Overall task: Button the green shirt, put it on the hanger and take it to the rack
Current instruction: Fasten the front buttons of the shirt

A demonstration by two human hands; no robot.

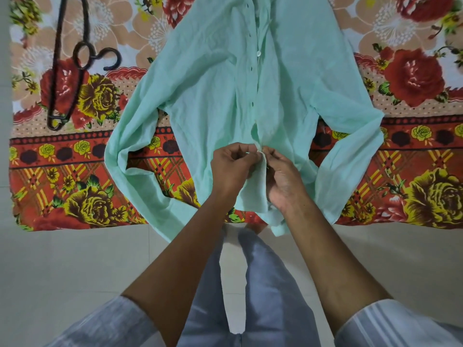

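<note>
My left hand (231, 166) and right hand (281, 179) sit close together at the lower front of the green shirt (215, 78), fingertips almost meeting. Each hand pinches one edge of the shirt's front opening, fingers curled around the thin fabric, at the spot where the two edges come together. Whether a button is passing through there I cannot tell; it is too small to see.

The green shirt lies spread flat, front up, on a floral bedspread (413, 78), its sleeves bent outward on both sides and its hem hanging over the near edge. A line of small buttons (255, 54) runs up the middle, away from me.

A dark hanger (75, 56) lies on the bedspread to the left, well apart from the shirt. Pale floor tiles (75, 259) fill the foreground.
</note>
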